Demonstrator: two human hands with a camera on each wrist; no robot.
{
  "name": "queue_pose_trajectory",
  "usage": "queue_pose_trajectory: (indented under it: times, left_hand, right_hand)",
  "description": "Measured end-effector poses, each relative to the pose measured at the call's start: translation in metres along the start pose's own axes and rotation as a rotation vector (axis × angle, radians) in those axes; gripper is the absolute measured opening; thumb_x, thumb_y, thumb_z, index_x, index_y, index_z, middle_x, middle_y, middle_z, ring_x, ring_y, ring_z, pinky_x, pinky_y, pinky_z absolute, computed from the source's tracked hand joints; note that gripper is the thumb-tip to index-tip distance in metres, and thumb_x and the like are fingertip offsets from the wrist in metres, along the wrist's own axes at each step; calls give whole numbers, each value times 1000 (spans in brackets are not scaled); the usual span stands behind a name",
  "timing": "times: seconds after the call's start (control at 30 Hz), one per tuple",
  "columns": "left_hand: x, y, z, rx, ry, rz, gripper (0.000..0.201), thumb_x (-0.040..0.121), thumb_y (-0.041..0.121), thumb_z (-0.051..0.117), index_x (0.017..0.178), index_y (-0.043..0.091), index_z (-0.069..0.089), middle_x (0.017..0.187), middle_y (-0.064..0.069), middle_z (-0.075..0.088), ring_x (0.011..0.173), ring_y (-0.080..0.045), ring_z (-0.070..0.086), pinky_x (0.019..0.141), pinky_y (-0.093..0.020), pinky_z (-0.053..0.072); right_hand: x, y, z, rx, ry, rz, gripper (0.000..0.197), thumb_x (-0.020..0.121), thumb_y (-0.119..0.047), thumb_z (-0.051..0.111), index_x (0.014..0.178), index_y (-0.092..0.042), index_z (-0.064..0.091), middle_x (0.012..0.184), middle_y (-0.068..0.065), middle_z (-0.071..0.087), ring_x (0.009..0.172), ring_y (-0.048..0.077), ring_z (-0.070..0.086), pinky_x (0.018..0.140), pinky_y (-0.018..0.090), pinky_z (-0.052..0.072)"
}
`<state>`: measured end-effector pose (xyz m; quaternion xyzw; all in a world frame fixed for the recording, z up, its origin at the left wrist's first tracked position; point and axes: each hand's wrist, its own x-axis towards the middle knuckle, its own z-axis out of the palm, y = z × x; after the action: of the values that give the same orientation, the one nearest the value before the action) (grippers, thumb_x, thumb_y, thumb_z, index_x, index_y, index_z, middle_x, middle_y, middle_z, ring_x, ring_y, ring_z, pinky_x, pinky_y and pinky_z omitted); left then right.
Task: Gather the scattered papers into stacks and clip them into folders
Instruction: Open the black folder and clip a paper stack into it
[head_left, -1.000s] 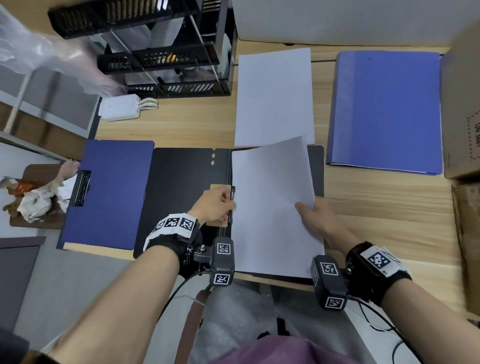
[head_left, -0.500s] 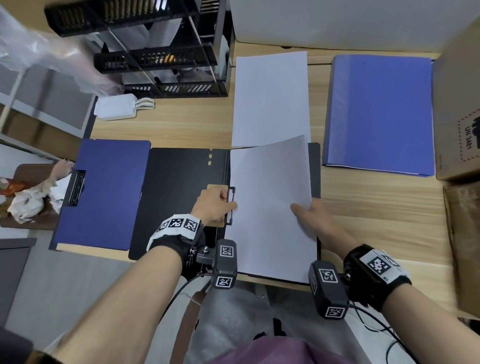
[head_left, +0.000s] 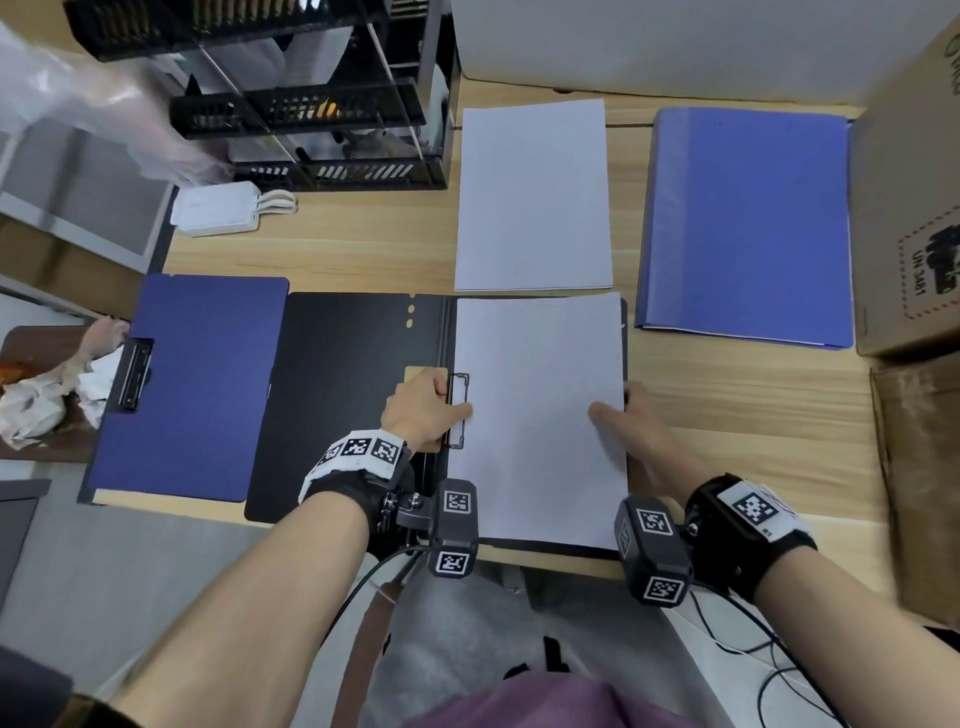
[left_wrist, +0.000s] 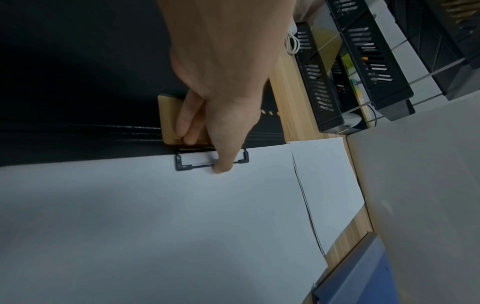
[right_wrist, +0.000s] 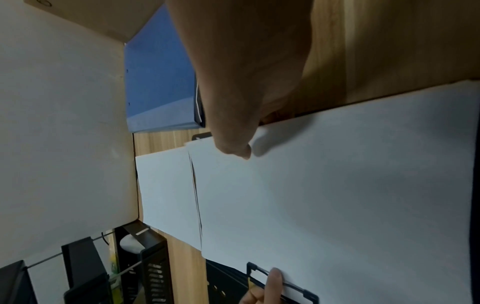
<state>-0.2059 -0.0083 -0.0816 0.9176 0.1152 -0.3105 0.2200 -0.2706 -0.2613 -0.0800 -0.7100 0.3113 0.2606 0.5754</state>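
A black folder (head_left: 343, 405) lies open at the desk's near edge. A white paper stack (head_left: 540, 415) lies squarely on its right half. My left hand (head_left: 452, 405) grips the folder's clip: in the left wrist view its fingers curl on the tan lever (left_wrist: 168, 119) and the thumb presses the wire clip (left_wrist: 187, 167) onto the paper's left edge. My right hand (head_left: 615, 405) pinches the stack's right edge, with the thumb on top and the fingers hidden under the sheets. A second paper stack (head_left: 532, 195) lies just behind the folder.
A light blue folder (head_left: 748, 223) lies shut at the right, beside a cardboard box (head_left: 909, 182). A dark blue clipboard (head_left: 192, 384) lies left of the black folder. Black desk trays (head_left: 311, 104) and a white charger (head_left: 215, 208) stand at the back left.
The paper stack, tilted before, now lies straight in the folder with its left edge under the wire clip. My left thumb has come down onto the clip. My right hand shifted to the stack's right edge.
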Motion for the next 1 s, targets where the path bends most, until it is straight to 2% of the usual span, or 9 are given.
queue_pose_trajectory:
  times: [0.07,0.13,0.23,0.33,0.5,0.67,0.77,0.83,1.0]
  left_hand:
    - [-1,0,2,3,5,19,41,77,37,70,109,24,47,102,0,53,89,-28,61,80,-39,52]
    - [-2,0,3,19,16,123,66,83,28,66,138,31,30,110,-4,46,94,-26,53,74,-38,48]
    - [-3,1,1,140,-43,255,75,91,25,54,151,39,12,125,-8,39,111,-25,43,78,-40,49]
    - [3,-2,-2,201,-110,240,74,94,32,49,154,36,6,135,-7,35,118,-22,40,85,-40,47]
    - [16,3,-18,264,-222,215,77,93,40,47,153,41,-2,149,-12,30,129,-36,40,98,-48,40]
    - [26,-9,-36,62,-294,248,60,99,31,33,155,35,11,141,-9,49,127,-31,48,106,-45,40]
    - [24,-37,-57,-164,-164,202,52,98,17,35,150,22,32,139,-3,52,129,-26,47,107,-39,39]
    - [23,-66,-74,-223,-46,170,47,98,13,38,144,18,42,119,0,56,120,-24,52,97,-33,42]
    - [24,-162,-108,-328,182,-44,43,94,9,46,137,12,50,133,-15,46,121,-32,51,101,-35,41]
  right_hand:
    - [0,2,-7,13,71,6,46,96,-17,52,137,-14,32,104,0,56,103,23,57,95,41,47]
    - [-2,3,-11,11,113,-21,48,97,-13,50,141,-14,31,99,-2,52,102,21,53,88,31,44]
    - [-3,2,-8,2,145,-61,43,96,-5,48,137,-12,38,95,-2,50,87,12,51,71,20,42]
    - [-2,4,-3,-71,160,-82,40,94,-7,50,133,-12,44,96,-2,46,87,13,49,71,19,41]
    - [1,0,5,-236,341,-79,45,80,-18,54,125,-17,55,101,3,60,100,27,58,85,50,51]
    - [-1,-20,25,-358,377,-157,40,84,-9,49,122,-12,58,107,12,58,100,31,56,88,47,49]
    - [-2,-44,53,-306,161,-122,26,93,-7,44,108,-17,63,101,7,61,87,21,56,76,32,45]
    - [3,-58,78,-338,6,-78,21,95,-12,46,103,-24,62,102,4,62,86,19,56,74,29,43]
    - [9,-89,146,-387,-36,-47,45,96,-13,45,139,-14,34,119,9,51,95,22,54,75,32,43]
